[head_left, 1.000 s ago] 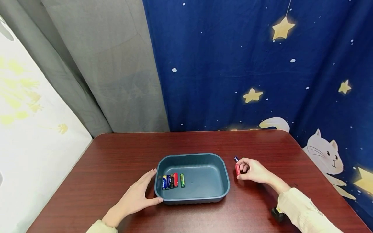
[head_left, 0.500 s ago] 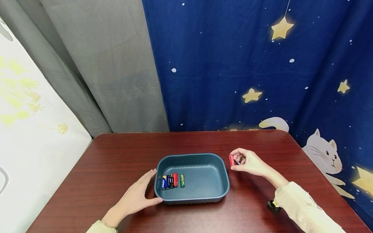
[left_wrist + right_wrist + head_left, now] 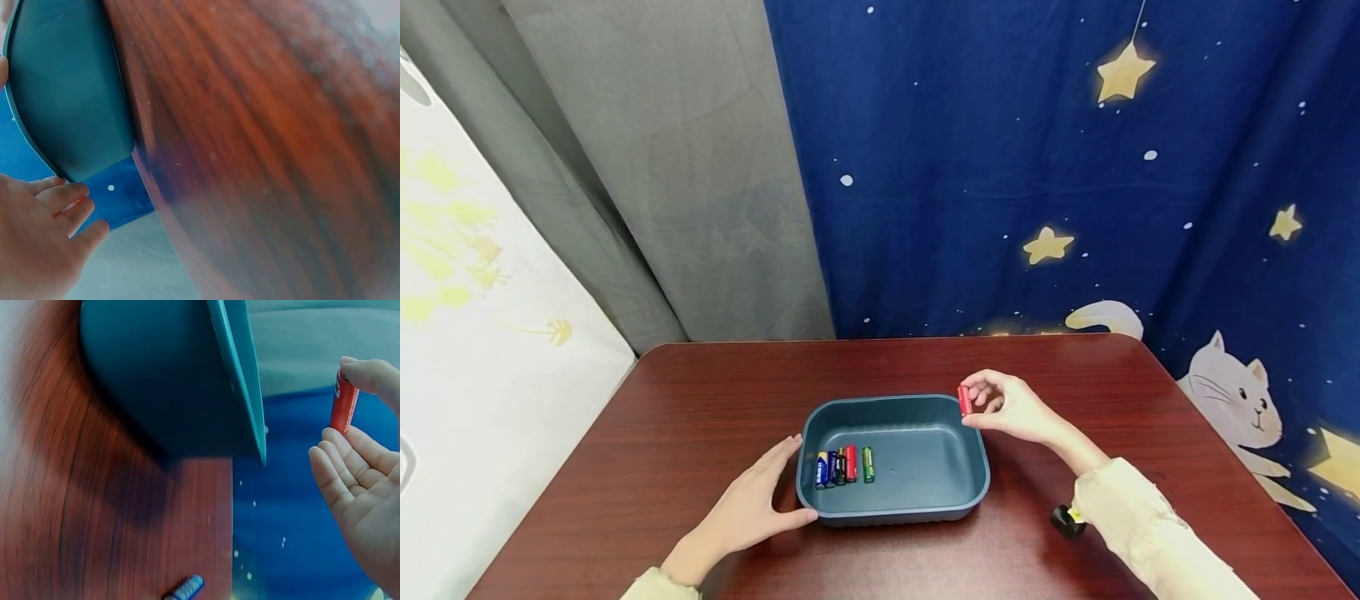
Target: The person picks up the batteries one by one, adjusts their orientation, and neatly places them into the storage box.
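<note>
My right hand (image 3: pixel 1011 407) pinches a red battery (image 3: pixel 965 400) by its two ends, thumb on one end and fingertip on the other. In the right wrist view that red battery (image 3: pixel 344 403) is held up beside the teal plastic bin (image 3: pixel 156 375). The head view has it overlapping the bin's far right rim (image 3: pixel 976 425). My left hand (image 3: pixel 748 500) rests against the bin's left side, fingers extended and thumb at the near corner. Inside the bin, several batteries stand in a row at left, among them a red one (image 3: pixel 851 464); a green battery (image 3: pixel 868 465) lies slightly apart.
A blue battery (image 3: pixel 185 589) lies on the wooden table (image 3: pixel 125 537), hidden behind my right hand in the head view. A dark object (image 3: pixel 1067 521) with a yellow patch is at my right cuff. Grey and starry blue curtains (image 3: pixel 925 208) hang behind the table.
My right hand has lifted the red battery from beside the blue one and carried it left and away from me to the bin's rim. My left hand has stayed put.
</note>
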A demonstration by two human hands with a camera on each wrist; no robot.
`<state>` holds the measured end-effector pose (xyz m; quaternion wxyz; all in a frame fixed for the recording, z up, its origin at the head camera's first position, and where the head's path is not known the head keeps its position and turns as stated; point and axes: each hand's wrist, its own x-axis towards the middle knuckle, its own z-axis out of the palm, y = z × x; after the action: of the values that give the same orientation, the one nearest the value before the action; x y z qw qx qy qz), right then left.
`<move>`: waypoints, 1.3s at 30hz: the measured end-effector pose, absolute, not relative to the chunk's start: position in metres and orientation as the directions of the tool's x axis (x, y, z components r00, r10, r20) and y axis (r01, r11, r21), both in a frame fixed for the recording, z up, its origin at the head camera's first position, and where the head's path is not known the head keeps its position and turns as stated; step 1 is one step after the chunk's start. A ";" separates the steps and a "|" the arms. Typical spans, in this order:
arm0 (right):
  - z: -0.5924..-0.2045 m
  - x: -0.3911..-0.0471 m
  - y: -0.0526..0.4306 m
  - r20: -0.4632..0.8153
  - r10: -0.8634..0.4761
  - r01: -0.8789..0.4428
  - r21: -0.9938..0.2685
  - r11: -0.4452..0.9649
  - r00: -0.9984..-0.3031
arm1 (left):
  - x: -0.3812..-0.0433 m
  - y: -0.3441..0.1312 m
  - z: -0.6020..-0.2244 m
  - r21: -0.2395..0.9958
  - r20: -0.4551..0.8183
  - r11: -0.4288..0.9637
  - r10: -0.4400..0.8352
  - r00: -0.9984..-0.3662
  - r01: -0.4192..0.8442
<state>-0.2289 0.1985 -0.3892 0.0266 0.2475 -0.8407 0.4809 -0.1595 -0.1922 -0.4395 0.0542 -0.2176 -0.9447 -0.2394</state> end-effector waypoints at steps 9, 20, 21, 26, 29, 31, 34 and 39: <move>-0.397 -0.231 0.168 0.274 -0.462 -0.471 -0.791 0.390 -0.843 | -0.160 -0.192 -0.439 0.430 0.199 0.794 0.380 -0.903 0.429; -0.406 -0.231 0.129 0.209 -0.516 -0.454 -0.792 0.408 -0.830 | -0.159 -0.192 -0.438 0.445 0.187 0.790 0.378 -0.907 0.421; -0.407 -0.231 0.126 0.201 -0.522 -0.452 -0.791 0.413 -0.829 | -0.159 -0.192 -0.438 0.445 0.188 0.790 0.378 -0.907 0.421; -0.415 -0.232 0.113 0.148 -0.555 -0.445 -0.774 0.450 -0.818 | -0.159 -0.192 -0.438 0.448 0.187 0.788 0.379 -0.906 0.422; -0.420 -0.232 0.106 0.148 -0.576 -0.474 -0.745 0.470 -0.804 | -0.159 -0.193 -0.438 0.450 0.185 0.788 0.378 -0.907 0.420; -0.424 -0.232 0.102 0.141 -0.589 -0.486 -0.729 0.483 -0.796 | -0.159 -0.193 -0.438 0.451 0.184 0.788 0.377 -0.908 0.419; -0.429 -0.230 0.096 0.123 -0.604 -0.494 -0.712 0.499 -0.788 | -0.159 -0.193 -0.437 0.455 0.183 0.786 0.378 -0.907 0.419; -0.435 -0.231 0.090 0.117 -0.614 -0.510 -0.686 0.519 -0.781 | -0.159 -0.192 -0.437 0.462 0.182 0.783 0.376 -0.909 0.416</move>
<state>-0.2309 0.0901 -0.4351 -0.0702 0.3235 -0.8686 0.3686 -0.1590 -0.1925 -0.4365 0.0400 -0.2100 -0.9433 -0.2538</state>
